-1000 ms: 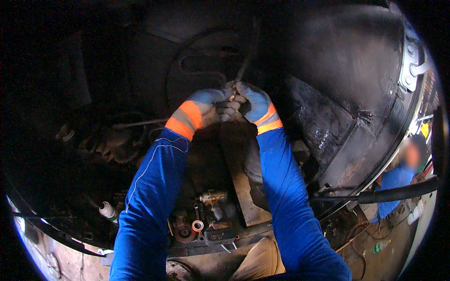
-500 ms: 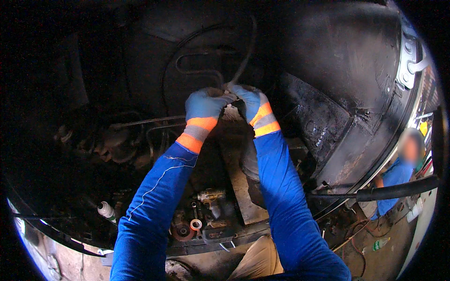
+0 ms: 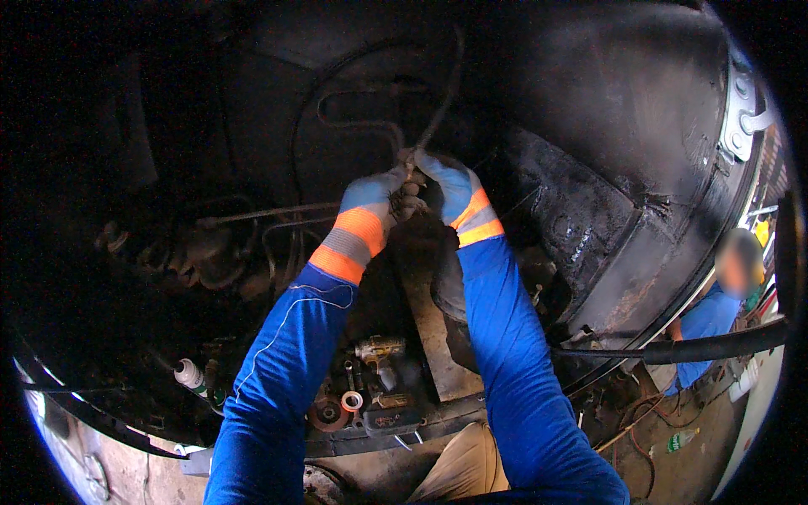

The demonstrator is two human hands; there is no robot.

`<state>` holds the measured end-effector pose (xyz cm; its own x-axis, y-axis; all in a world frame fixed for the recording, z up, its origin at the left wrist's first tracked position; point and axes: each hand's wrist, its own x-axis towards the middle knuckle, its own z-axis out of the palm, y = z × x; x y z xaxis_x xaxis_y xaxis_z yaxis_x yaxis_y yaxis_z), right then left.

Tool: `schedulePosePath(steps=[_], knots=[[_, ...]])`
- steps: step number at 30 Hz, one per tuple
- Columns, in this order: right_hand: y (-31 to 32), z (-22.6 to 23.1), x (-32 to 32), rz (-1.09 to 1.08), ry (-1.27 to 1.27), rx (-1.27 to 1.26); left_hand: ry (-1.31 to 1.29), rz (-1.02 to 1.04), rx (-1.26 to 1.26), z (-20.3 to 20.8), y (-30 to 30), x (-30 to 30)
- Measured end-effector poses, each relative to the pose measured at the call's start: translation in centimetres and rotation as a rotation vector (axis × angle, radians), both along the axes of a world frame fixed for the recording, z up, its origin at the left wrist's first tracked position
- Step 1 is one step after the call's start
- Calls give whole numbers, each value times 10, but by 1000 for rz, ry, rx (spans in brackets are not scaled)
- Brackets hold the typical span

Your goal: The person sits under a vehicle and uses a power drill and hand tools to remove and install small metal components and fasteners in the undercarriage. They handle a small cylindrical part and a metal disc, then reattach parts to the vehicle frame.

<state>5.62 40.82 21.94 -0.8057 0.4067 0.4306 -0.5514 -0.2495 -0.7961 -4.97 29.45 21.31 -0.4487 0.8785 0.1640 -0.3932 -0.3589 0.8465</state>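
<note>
Both my hands wear blue gloves with orange and grey cuffs, reaching up under a dark vehicle underside. My left hand [image 3: 370, 195] and my right hand [image 3: 444, 183] meet around a small fitting [image 3: 407, 195] where a thin metal pipe [image 3: 438, 109] comes down. Both hands are closed on this joint; what exactly each holds is hidden by the fingers. A looped thin pipe [image 3: 353, 122] runs just above my left hand. Blue sleeves fill the lower middle.
A dark wheel arch panel [image 3: 589, 227] lies to the right. Below, a ledge holds a cordless driver [image 3: 379, 349], a tape roll [image 3: 352, 401], a round disc [image 3: 324, 414] and a white bottle [image 3: 189, 374]. Another person in blue [image 3: 715, 311] stands at far right, beside a black hose [image 3: 699, 347].
My hands have moved slightly up and closer together on the pipe joint; the left forearm has swung more upright. The view shifted a little.
</note>
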Motion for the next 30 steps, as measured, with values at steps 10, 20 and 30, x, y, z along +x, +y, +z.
schedulePosePath(steps=[10, 20, 30], knots=[[-2, 2, -1, -155, -92, 118, -24, -77, -20, -2, 3, -11], [8, -2, -6, -445, -172, 262, 665, 634, 19, -14, 8, 8], [-9, 11, -3, -558, -108, 276, 1140, 1189, 9, -15, 6, 26]])
